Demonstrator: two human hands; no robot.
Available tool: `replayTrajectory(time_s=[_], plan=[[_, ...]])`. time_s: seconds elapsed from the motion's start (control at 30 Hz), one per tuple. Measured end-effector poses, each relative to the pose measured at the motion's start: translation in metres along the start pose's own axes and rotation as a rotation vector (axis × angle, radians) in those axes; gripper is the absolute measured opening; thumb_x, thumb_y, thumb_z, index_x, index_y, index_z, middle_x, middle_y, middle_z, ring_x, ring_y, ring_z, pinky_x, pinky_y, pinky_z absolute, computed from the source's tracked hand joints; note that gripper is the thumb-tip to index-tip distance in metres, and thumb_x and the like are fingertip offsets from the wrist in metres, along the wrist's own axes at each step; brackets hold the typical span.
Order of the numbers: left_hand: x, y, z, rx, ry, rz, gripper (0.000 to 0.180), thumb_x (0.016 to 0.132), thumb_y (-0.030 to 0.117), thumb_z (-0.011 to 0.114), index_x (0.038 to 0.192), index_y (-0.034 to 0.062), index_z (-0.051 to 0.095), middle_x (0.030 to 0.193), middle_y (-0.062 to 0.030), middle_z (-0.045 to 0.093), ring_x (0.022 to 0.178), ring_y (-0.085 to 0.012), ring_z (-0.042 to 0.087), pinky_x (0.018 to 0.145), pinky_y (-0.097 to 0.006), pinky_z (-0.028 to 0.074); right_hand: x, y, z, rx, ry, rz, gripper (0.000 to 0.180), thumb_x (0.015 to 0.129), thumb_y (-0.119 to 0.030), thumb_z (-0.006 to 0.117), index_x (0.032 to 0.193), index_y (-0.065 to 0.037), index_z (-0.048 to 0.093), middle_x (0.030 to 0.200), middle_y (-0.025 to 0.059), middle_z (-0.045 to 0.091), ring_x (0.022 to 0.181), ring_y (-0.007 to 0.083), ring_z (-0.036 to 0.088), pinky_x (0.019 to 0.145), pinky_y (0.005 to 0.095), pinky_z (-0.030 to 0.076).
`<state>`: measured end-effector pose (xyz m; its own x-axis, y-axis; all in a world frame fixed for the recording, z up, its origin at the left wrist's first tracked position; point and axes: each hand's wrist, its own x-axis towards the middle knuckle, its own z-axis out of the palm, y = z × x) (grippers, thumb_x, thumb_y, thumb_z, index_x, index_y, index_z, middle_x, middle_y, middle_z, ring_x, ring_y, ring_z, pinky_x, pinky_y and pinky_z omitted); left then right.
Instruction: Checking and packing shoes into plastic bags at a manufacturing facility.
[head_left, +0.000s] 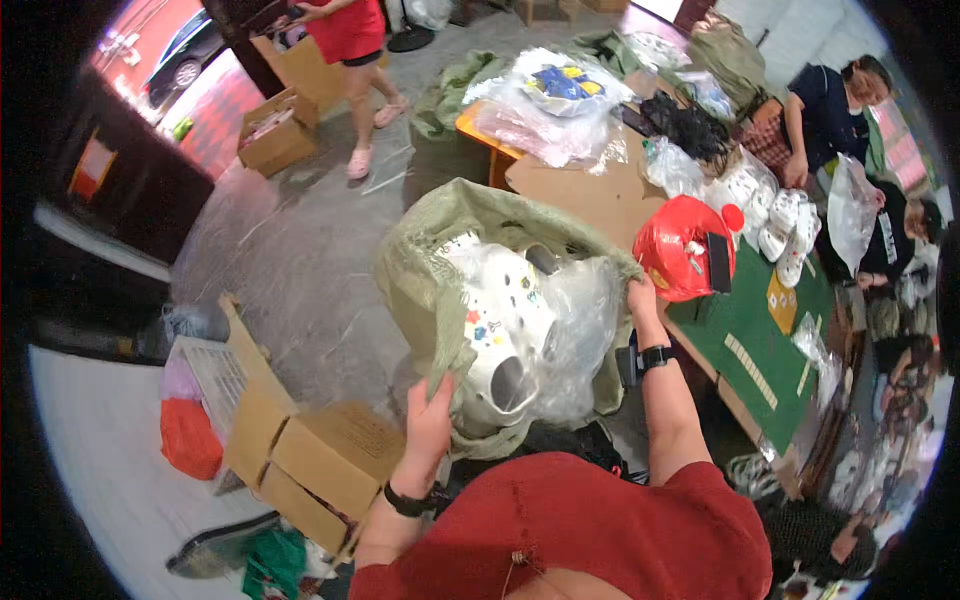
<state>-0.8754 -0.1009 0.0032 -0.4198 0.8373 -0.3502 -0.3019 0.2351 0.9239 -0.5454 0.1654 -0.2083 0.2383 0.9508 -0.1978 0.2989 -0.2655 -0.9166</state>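
A large pale green woven sack [408,262] hangs with its mouth spread wide in front of me. My left hand [428,420] is closed around its near left rim, with a bunched fold of fabric rising above the fingers. On the far right side, my right hand [642,297] grips the rim beside the table. Inside the sack lie white clogs [492,330] with holes and small coloured charms, partly covered by clear plastic bags [580,335]. The sack's bottom is hidden from view.
To the right, a green-topped table [745,345] holds a red plastic bag [672,245] with a dark phone [718,262] against it, and more white clogs [785,235]. Cardboard boxes [335,450] stand at lower left. Several people are around, one walking near the doorway.
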Motion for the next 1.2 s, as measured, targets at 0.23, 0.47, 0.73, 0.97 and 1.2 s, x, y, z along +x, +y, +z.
replayTrajectory(time_s=[0.23,0.47,0.73,0.97,1.2], plan=[[0.065,0.022,0.004,0.25,-0.272,-0.082,0.032,0.095,0.019,0.05,0.116,-0.0041,0.057,0.107,-0.0083,0.063,0.095,-0.0131,0.055,0.085,-0.028,0.043,0.029,-0.034,0.0,-0.039,-0.013,-0.15,0.032,0.087,-0.01,0.048,0.114,0.002,0.059,0.105,0.009,0.064,0.099,0.0178,0.058,0.087,0.0293,0.044],[0.062,-0.006,0.026,0.584,-0.096,0.01,0.036,0.09,0.022,0.058,0.114,-0.0058,0.055,0.109,-0.0164,0.062,0.101,-0.0242,0.058,0.089,-0.034,0.044,0.094,-0.054,-0.014,-0.109,-0.043,-0.218,0.053,0.086,-0.02,0.051,0.134,-0.001,0.04,0.123,0.0217,0.055,0.109,0.0275,0.056,0.092,0.0337,0.042],[-0.002,-0.029,0.011,0.934,0.388,-0.014,0.072,0.068,0.03,0.08,0.119,-0.0092,0.047,0.126,-0.0263,0.044,0.113,-0.0348,0.047,0.095,-0.041,0.038,0.004,-0.041,-0.065,-0.015,-0.313,-0.097,0.088,0.077,-0.037,0.072,0.141,0.004,0.026,0.139,0.0209,0.04,0.127,0.0277,0.041,0.104,0.0366,0.033],[-0.002,-0.149,0.017,1.539,0.079,-0.162,0.106,0.058,0.055,0.08,0.124,-0.0175,0.04,0.132,-0.0398,0.033,0.124,-0.0489,0.03,0.107,-0.051,0.022,-0.042,-0.019,0.0,-0.2,-0.757,-0.176,0.12,0.06,-0.051,0.082,0.139,0.011,0.018,0.142,0.0296,0.028,0.135,0.0377,0.027,0.111,0.0404,0.024],[0.101,-0.154,0.058,1.327,0.187,0.066,0.108,0.059,0.048,0.082,0.13,-0.0157,0.031,0.134,-0.0388,0.031,0.127,-0.051,0.024,0.109,-0.052,0.018,0.046,0.036,0.076,-0.684,-0.439,-0.075,0.119,0.06,-0.044,0.076,0.137,0.018,0.011,0.133,0.0372,0.035,0.122,0.0433,0.04,0.102,0.0412,0.036]])
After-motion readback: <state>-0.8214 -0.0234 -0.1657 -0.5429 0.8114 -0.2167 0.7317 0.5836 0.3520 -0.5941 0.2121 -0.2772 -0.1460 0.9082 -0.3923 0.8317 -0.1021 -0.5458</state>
